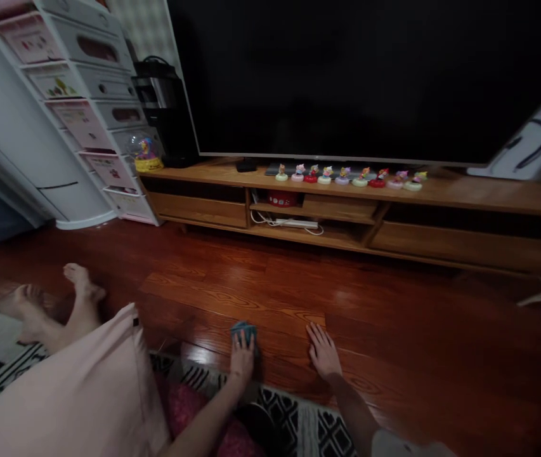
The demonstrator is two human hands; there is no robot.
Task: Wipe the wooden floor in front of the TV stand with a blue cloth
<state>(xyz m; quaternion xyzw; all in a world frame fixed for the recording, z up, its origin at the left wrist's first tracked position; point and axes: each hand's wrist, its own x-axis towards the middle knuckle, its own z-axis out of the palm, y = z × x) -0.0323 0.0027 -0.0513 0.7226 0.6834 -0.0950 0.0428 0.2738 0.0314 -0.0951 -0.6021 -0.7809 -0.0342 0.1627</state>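
My left hand [241,358] presses down on a crumpled blue cloth [244,328] against the reddish-brown wooden floor [251,289]. Its fingers lie over the cloth, and a ring shows on one of them. To the right, my right hand [324,353] rests flat on the bare floorboards, fingers stretched out, with nothing in it. Close behind both hands runs the edge of a black-and-white patterned rug [282,409].
A long wooden TV stand [198,208] spans the far side, bearing a large television [337,76] and a row of small figurines [344,176]. At the left are a pale pink pillow [75,393], a person's bare feet [78,279] and a drawer tower [84,120].
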